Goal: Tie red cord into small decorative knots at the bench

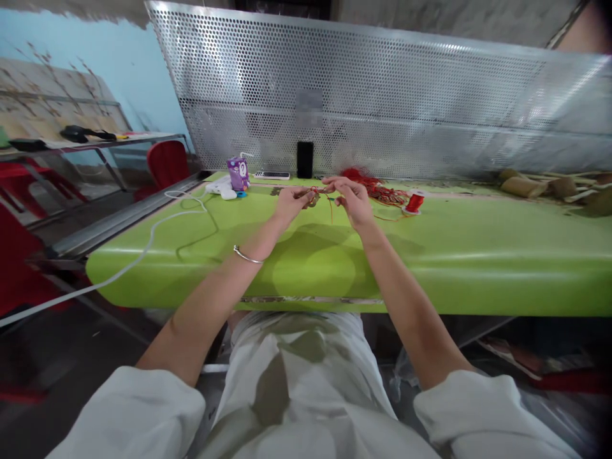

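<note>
The left hand point(292, 203) and the right hand point(351, 199) both pinch a thin red thread point(327, 194) just above the green table point(430, 255), close together. If one pinch loosens, the thread probably slips and the knot comes undone; the red spool point(415, 202) nearby may roll.

Glossy, smooth green surface point(430, 255); dull perforated metal panel point(382, 95) behind it; shiny metal bangle point(246, 255) on the wrist; red thread spool point(415, 203) looks fibrous; purple paper drink carton point(238, 173), soft white cloth sleeves point(138, 414)
</note>
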{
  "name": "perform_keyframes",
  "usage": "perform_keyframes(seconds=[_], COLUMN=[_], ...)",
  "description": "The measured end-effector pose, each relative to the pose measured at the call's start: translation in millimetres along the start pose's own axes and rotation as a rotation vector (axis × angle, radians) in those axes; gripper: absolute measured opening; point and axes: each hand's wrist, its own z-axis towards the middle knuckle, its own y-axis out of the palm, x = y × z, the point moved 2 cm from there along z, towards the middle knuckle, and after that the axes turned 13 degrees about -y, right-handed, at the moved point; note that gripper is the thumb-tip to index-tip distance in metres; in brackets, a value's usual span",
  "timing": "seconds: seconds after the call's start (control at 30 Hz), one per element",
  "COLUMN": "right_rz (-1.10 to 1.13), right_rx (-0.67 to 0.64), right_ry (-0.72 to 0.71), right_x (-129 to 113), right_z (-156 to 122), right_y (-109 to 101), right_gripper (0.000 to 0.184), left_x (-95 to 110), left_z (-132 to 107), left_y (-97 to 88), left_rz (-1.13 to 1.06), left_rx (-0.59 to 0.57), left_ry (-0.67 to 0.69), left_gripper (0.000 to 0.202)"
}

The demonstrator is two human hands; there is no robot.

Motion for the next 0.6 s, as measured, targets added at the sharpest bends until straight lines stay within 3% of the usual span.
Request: perform_keyframes(seconds=[0.17,0.3,0.43,0.6], right_rz=[-0.046,-0.065,-0.062,-0.144], right_rx=[0.091,0.101,-0.04,-0.185], right_ry=[-0.008,-0.073,-0.085,-0.044], right_x=[3,4,1,-4], right_z=[-1,1,-1,-8], right_y=[-4,-3,5,13], right_gripper=[0.051,0.045,0.039,0.044], left_x=[2,4,-2,-14], left_z=[-1,-3,1,11], left_y=[1.3,0.4,-2.6,-6.6], left_rz=[0.071,0.082,0.08,0.039], left_rx=[0.081,0.074,0.062,0.088], left_ry=[-0.037,-0.022,0.0,0.026], left_gripper=[0.01,0.009,0.011,0.016])
